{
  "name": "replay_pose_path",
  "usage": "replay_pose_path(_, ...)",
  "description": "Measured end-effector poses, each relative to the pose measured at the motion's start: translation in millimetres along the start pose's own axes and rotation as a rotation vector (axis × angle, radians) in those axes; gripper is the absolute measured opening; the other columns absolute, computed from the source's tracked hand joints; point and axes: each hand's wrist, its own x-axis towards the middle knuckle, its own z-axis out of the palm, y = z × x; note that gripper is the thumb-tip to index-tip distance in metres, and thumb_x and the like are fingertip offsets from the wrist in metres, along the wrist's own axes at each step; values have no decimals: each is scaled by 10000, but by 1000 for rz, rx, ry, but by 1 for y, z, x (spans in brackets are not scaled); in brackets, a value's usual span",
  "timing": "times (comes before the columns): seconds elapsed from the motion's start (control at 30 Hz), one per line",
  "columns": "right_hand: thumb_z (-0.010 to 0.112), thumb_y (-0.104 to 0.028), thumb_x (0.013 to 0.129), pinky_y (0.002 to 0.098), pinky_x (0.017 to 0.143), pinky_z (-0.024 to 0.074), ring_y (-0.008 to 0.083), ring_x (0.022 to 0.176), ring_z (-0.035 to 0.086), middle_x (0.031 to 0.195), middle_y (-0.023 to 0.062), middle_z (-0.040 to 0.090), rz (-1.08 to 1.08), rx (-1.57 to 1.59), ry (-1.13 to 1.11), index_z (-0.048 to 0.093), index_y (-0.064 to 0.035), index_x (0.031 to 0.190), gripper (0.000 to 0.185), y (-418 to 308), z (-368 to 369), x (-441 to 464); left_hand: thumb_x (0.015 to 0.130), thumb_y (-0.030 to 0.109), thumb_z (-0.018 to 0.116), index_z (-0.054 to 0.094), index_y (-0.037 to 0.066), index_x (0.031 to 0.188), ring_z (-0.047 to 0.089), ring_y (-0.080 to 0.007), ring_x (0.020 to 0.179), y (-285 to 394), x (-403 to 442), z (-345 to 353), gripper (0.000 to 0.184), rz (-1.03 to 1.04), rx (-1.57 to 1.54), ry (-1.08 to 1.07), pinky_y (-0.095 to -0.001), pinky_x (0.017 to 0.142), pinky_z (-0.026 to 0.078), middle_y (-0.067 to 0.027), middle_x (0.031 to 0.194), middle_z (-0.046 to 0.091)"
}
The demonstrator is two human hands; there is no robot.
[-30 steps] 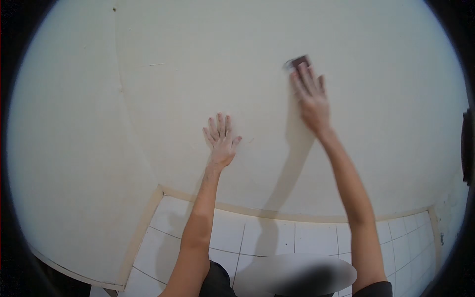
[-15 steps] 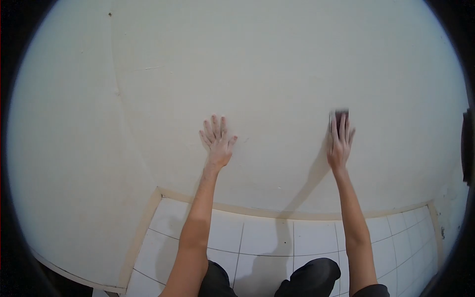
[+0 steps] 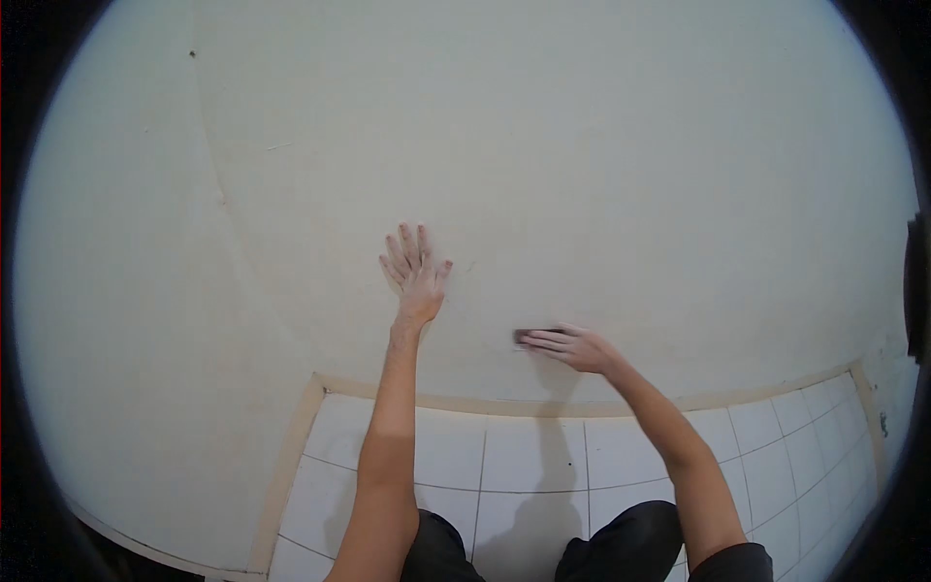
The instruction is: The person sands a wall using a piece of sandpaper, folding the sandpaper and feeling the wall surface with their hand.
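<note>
My left hand [image 3: 418, 276] lies flat against the pale wall [image 3: 621, 175], its fingers spread and holding nothing. Lower and to the right, my right hand [image 3: 574, 347] presses a small dark flat block [image 3: 522, 337], which looks like a sanding block, to the wall. Its fingers point left over the block and cover most of it. Only the block's left end and a strip along its upper edge show. Both hands look dusty with white powder.
A cream baseboard [image 3: 465, 404] runs along the foot of the wall above white floor tiles [image 3: 529, 461]. To the left is a wall corner, with a small dark hole [image 3: 192, 54] high up. A dark object [image 3: 915, 289] stands at the right edge. My knees [image 3: 630, 538] are below.
My right hand has swept the dark block down and left across the wall, turning from fingers up to fingers pointing left. My left hand stays planted; the view has shifted slightly.
</note>
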Motion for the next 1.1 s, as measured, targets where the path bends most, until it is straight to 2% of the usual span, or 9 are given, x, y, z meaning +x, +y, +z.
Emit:
replay_pose_path(0.07,514,-109,919,353,1233,323,125,1539,311,1693,-45,301,103,7,-21,380,-199,1600,700,18,-5,-43,1053,422,491,25,129,1669,-202,-440,1554,-2,3,-1,826,16,-4,27,-664,1176,-158,-168,1724,-136)
replay_pose_path(0.2,516,-110,945,585,1197,335,187,1540,331,1694,-12,303,639,-314,227,444,-238,1572,643,101,-99,-34,1052,411,507,53,143,1672,-186,-452,1555,3,1,2,814,31,-35,49,-680,1166,-158,-165,1728,-123)
replay_pose_path(0.3,579,-67,873,657,1237,168,253,1570,257,1708,43,261,964,-324,744,411,-221,1590,752,157,-194,37,1050,414,509,47,141,1671,-199,-451,1552,5,-1,-2,821,37,-26,32,-680,1163,-165,-167,1725,-137)
replay_pose_path(0.4,573,-53,857,612,1264,130,259,1579,232,1703,76,269,803,-271,659,367,-191,1608,791,158,-226,102,1046,412,515,36,141,1671,-214,-450,1549,4,-2,-4,833,42,-28,10,-680,1161,-170,-171,1721,-155)
replay_pose_path(0.5,556,-54,875,547,1273,197,242,1573,247,1691,97,292,447,-80,453,368,-135,1601,755,107,-157,148,1043,410,521,24,142,1671,-224,-453,1545,-1,2,-8,844,36,-45,-34,-682,1160,-169,-174,1717,-170)
replay_pose_path(0.6,552,-62,874,372,1248,321,216,1547,308,1674,72,335,228,22,329,386,-82,1581,726,23,-86,114,1039,416,526,19,145,1671,-226,-458,1543,2,0,-12,855,44,-48,-61,-685,1160,-169,-175,1716,-176)
replay_pose_path(0.73,549,-129,884,356,1247,319,171,1527,349,1664,-6,365,171,-94,71,414,-132,1575,704,-19,1,-22,1033,420,537,19,151,1672,-221,-463,1543,-4,0,-8,866,49,-37,-59,-686,1160,-169,-177,1715,-177)
replay_pose_path(0.93,558,-195,929,558,1192,351,213,1511,388,1654,38,387,603,-320,322,498,-214,1534,608,83,-69,-66,1033,435,530,-17,107,1663,-253,-451,1535,2,0,-11,897,28,9,-100,-664,1161,-189,-197,1701,-212)
replay_pose_path(1.1,623,-229,971,510,1189,371,326,1507,372,1630,112,403,575,-271,684,512,-120,1509,560,163,-202,53,1026,424,541,-13,95,1661,-253,-455,1535,6,-1,-17,904,43,-5,-86,-667,1159,-188,-203,1703,-200)
